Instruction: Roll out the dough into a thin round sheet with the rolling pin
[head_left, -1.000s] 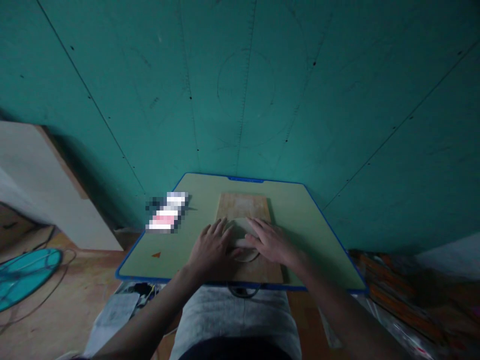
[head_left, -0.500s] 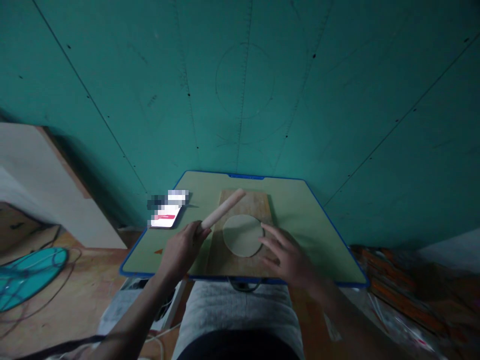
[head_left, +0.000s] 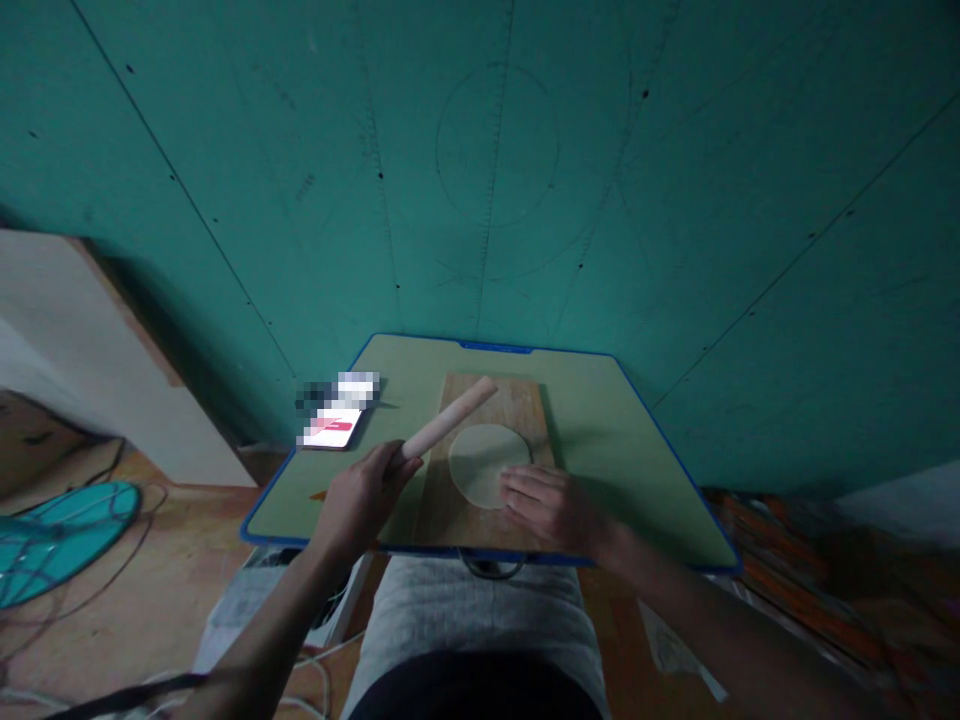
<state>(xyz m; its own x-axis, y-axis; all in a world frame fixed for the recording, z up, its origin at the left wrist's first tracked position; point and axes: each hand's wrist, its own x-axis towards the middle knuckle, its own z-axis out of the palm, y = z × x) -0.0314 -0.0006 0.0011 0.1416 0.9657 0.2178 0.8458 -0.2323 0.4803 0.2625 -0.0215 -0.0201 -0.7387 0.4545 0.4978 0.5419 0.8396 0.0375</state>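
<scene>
My left hand (head_left: 365,492) is wrapped round the near end of a pale wooden rolling pin (head_left: 452,418). The pin slants up and to the right, above the left side of a wooden cutting board (head_left: 442,523). On the board lies a flat, round sheet of dough (head_left: 481,462). My right hand (head_left: 546,508) is at the dough's lower right edge, its fingers closed together on the rim. The fingertips cover that part of the dough, and the thumb is hidden.
The board rests on a small light-green table (head_left: 619,460) with a blue rim, close to a green wall (head_left: 495,180). A lit phone (head_left: 334,425) stands at the table's left edge. White panels (head_left: 112,360) lean at left, near a turquoise round object (head_left: 71,535) and cables on the floor.
My right hand has come inward and its spread fingers have closed together on the dough's edge. My left hand still holds the rolling pin in nearly the same place. The view has shifted slightly.
</scene>
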